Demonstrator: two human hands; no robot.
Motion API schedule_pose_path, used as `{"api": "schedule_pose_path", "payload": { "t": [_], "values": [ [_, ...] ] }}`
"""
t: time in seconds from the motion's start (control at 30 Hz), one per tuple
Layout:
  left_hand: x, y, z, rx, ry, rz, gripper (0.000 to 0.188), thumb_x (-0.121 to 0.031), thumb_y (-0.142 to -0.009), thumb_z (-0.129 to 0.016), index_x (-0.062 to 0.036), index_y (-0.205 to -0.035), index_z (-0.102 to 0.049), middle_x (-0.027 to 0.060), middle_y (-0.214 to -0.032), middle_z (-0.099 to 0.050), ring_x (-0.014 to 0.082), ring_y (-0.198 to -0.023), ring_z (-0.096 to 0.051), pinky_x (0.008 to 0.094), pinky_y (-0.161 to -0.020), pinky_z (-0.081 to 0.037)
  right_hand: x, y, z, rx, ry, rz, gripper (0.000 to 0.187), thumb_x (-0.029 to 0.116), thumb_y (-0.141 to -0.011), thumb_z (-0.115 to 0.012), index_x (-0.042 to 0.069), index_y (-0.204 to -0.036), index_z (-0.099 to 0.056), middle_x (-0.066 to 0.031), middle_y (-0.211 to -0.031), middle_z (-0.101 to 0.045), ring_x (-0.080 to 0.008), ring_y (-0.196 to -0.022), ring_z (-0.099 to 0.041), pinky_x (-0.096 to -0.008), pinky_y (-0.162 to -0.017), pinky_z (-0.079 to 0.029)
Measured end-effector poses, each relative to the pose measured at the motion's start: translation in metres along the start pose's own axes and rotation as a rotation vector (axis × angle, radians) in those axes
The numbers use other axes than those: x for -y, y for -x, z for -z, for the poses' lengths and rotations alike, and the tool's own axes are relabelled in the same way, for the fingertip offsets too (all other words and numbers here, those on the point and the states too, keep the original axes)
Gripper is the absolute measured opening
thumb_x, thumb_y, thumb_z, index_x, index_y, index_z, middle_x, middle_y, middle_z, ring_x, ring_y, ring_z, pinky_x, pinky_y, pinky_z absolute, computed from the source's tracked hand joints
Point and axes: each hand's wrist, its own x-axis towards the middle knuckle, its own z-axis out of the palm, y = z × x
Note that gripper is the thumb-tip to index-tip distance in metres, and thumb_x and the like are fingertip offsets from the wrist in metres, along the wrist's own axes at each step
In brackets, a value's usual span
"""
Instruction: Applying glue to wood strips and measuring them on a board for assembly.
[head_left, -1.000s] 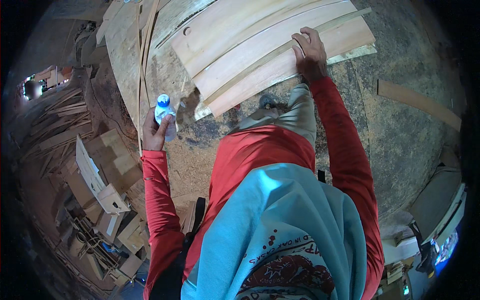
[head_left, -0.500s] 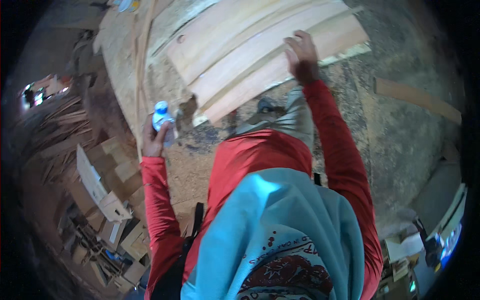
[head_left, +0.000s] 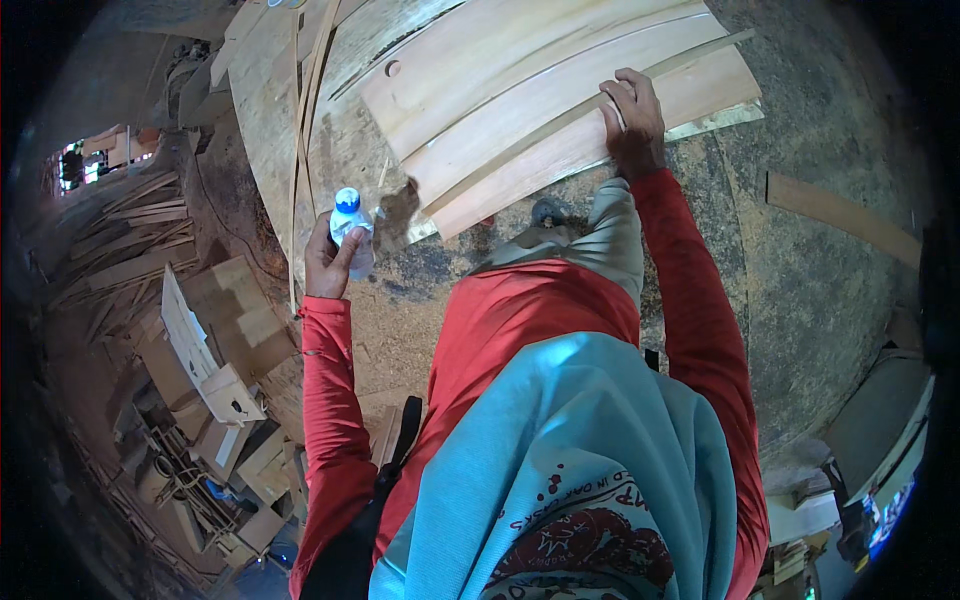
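Note:
My left hand (head_left: 326, 265) is closed round a small clear plastic bottle (head_left: 346, 222) with a blue cap, held upright beside the work surface. Pale wooden boards (head_left: 530, 85) lie side by side at the far middle, one with a round hole near its left end. Across them runs a narrow wooden strip (head_left: 520, 155). Over the strip rests my right hand (head_left: 640, 130), its fingers bent and the thumb apart from them. Pale wood seems to show between thumb and fingers; the palm side is hidden.
Long thin strips (head_left: 302, 150) lie left of the boards. Offcuts and panels (head_left: 215, 350) are heaped at the lower left, with stacked planks (head_left: 140, 225) behind. A single plank (head_left: 840, 215) lies at the right. Sawdust covers the floor (head_left: 390, 335) by my legs.
The whole view has shifted a little and is sharper. The bottle remains in my left hand, tilted much as before. My right hand stays on the strip, moved slightly at most.

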Motion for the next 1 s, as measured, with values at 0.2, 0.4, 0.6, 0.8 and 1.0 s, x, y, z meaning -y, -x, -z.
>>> {"api": "schedule_pose_path", "payload": {
  "t": [0.2, 0.4, 0.6, 0.8, 1.0],
  "values": [
    [0.009, -0.002, 0.002, -0.16, 0.005, -0.043, 0.026, -0.014, -0.098, -0.068, -0.002, -0.119, -0.06, 0.0024, -0.104, -0.064, 0.0116, -0.096, -0.061, 0.0285, -0.087, -0.049, 0.001, -0.003, 0.0, 0.033, 0.094, 0.05, 0.039, 0.005, -0.079, -0.072, 0.01, -0.118, -0.068, -0.0128, -0.129, -0.056, -0.0333, -0.11, -0.057, -0.0438, -0.092, -0.047],
    [0.037, -0.007, 0.016, -0.258, 0.103, -0.087, 0.028, -0.002, -0.095, -0.068, -0.0006, -0.122, -0.061, 0.0033, -0.107, -0.067, 0.0131, -0.099, -0.063, 0.0287, -0.089, -0.05, -0.003, 0.0, -0.001, 0.08, 0.068, 0.02, 0.038, 0.001, -0.082, -0.068, 0.007, -0.119, -0.069, -0.016, -0.127, -0.058, -0.0348, -0.114, -0.058, -0.0429, -0.094, -0.05],
    [0.061, -0.011, 0.029, -0.349, 0.258, -0.112, 0.033, 0.007, -0.092, -0.065, 0.0015, -0.124, -0.06, 0.0117, -0.123, -0.069, 0.0182, -0.108, -0.066, 0.0317, -0.096, -0.052, -0.007, 0.0, 0.002, 0.096, 0.034, 0.075, 0.035, -0.001, -0.086, -0.067, 0.006, -0.12, -0.069, -0.0162, -0.126, -0.058, -0.0334, -0.111, -0.059, -0.0384, -0.09, -0.05],
    [0.089, -0.022, 0.038, -0.569, 0.194, -0.088, 0.036, 0.01, -0.09, -0.065, 0.0007, -0.124, -0.059, 0.0117, -0.122, -0.07, 0.0178, -0.105, -0.067, 0.0311, -0.094, -0.053, -0.005, -0.001, 0.004, 0.13, 0.074, 0.04, 0.035, 0.003, -0.086, -0.069, 0.007, -0.12, -0.069, -0.0164, -0.126, -0.057, -0.0335, -0.11, -0.058, -0.0407, -0.091, -0.049],
    [0.122, -0.024, 0.046, -0.612, 0.239, -0.11, 0.031, 0.005, -0.089, -0.07, 0.0002, -0.119, -0.065, 0.0074, -0.112, -0.072, 0.0175, -0.1, -0.068, 0.0315, -0.092, -0.052, 0.0, -0.005, 0.003, 0.147, 0.044, 0.052, 0.033, 0.002, -0.087, -0.066, 0.006, -0.12, -0.068, -0.0171, -0.126, -0.057, -0.0357, -0.116, -0.056, -0.0428, -0.095, -0.048]
  ]
}}
